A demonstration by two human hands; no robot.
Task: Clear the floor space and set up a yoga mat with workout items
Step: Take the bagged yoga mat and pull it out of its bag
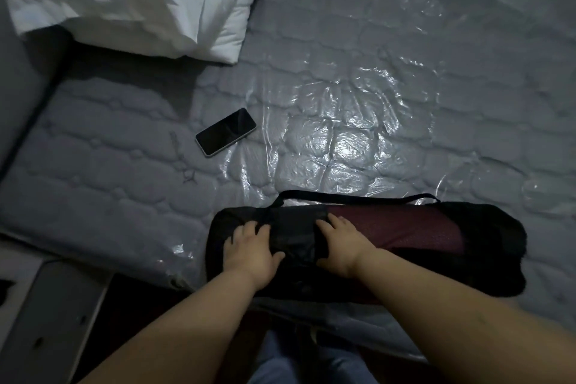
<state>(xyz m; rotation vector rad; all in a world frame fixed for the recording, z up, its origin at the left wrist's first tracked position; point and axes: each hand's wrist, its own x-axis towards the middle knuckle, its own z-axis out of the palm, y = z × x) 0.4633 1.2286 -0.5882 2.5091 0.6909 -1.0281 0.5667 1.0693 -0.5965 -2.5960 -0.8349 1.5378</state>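
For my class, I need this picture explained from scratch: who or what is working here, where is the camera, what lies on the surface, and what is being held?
No machine is at work here: these are a person's two bare hands. The single picture comes from a camera worn on the person's head, looking forward and down, so both forearms reach in from the bottom edge.

The surface is a mattress still covered in shiny plastic wrap. On it lie a white pillow at the top left, a phone with a dark screen, and a rolled dark red yoga mat partly inside a black carry bag with a strap.

The left hand and the right hand both rest on the bag's black fabric, fingers curled into it, apparently gripping it. Whether the bag is going on or coming off cannot be told.
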